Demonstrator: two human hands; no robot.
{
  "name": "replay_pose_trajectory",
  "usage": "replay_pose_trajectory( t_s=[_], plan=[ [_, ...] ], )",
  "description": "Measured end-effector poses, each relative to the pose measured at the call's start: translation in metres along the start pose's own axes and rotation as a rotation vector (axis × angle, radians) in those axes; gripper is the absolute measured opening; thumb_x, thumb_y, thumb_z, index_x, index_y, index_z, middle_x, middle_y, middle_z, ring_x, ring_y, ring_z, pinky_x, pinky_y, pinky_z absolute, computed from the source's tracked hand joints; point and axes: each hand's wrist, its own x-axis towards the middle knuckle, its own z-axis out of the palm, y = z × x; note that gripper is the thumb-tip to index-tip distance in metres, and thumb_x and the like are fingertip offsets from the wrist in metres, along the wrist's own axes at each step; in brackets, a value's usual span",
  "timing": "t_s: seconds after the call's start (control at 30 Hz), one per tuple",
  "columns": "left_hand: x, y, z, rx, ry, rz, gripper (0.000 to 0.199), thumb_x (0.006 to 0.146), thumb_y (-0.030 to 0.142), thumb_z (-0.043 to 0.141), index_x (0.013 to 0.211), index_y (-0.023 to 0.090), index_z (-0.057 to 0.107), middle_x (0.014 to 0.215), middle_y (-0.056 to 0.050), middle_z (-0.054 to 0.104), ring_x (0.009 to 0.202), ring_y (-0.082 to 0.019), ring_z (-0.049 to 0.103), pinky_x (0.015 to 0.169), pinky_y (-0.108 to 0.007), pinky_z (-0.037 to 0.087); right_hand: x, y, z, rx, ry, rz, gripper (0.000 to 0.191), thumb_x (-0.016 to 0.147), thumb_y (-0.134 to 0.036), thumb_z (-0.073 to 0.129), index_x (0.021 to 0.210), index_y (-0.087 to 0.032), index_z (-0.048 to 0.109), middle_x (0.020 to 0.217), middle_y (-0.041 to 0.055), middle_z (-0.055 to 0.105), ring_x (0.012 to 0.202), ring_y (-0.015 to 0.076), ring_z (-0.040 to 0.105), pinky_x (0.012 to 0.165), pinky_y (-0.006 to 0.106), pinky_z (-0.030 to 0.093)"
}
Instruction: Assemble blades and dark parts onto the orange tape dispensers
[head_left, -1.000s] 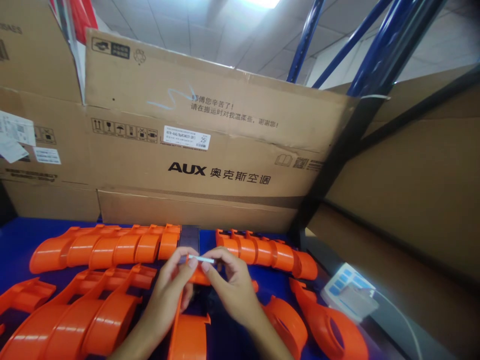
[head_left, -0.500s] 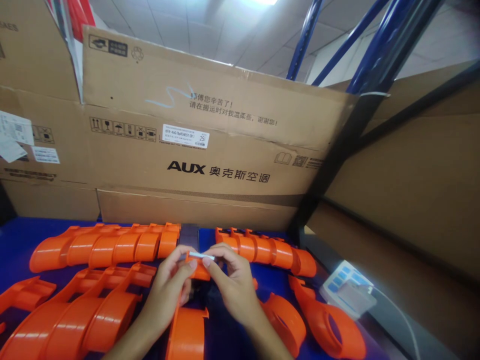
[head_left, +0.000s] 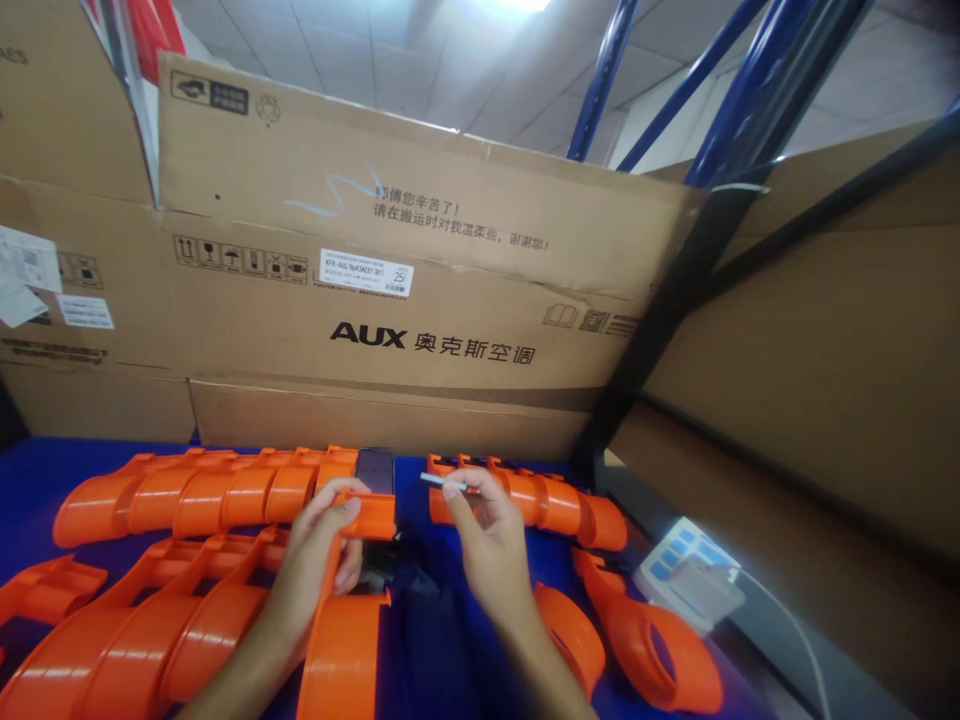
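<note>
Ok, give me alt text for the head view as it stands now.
The left hand grips an orange piece while the right hand, apart from it, pinches a small pale strip. Similar orange pieces lie in rows on a blue table, before a cardboard panel printed AUX.

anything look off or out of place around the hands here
Slightly: the two orange parts at front right sit at differing angles, unlike the lined-up back row. Nothing looks spilled. The orange piece in the left hand and pale strip in the right hand show no obvious damage.
</note>
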Motion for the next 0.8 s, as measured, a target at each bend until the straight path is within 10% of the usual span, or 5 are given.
replay_pose_trajectory(
  t_s=[0.37, 0.8],
  plan=[
    [0.002, -0.001, -0.001, -0.015, 0.005, -0.008, 0.026, 0.089, 0.046, 0.062, 0.104, 0.025, 0.058, 0.037, 0.012, 0.040, 0.029, -0.007, 0.028, 0.035, -0.015, 0.025, 0.004, -0.014, -0.022, -0.271, -0.493, -0.095, 0.018, 0.074, -0.005, 0.062, 0.073, -0.022, 0.070, 0.074, -0.0002, 0.067, 0.077, 0.0194, 0.062, 0.071, 0.029, 0.049],
    [-0.002, -0.001, 0.003, 0.027, 0.031, -0.002, 0.028, 0.087, 0.048, 0.063, 0.102, 0.024, 0.059, 0.038, 0.011, 0.042, 0.029, -0.007, 0.029, 0.035, -0.015, 0.026, -0.007, -0.004, -0.005, -0.307, -0.547, -0.045, 0.022, 0.076, -0.004, 0.057, 0.079, -0.021, 0.071, 0.065, -0.0037, 0.065, 0.058, 0.0138, 0.056, 0.055, 0.022, 0.041]
  ],
)
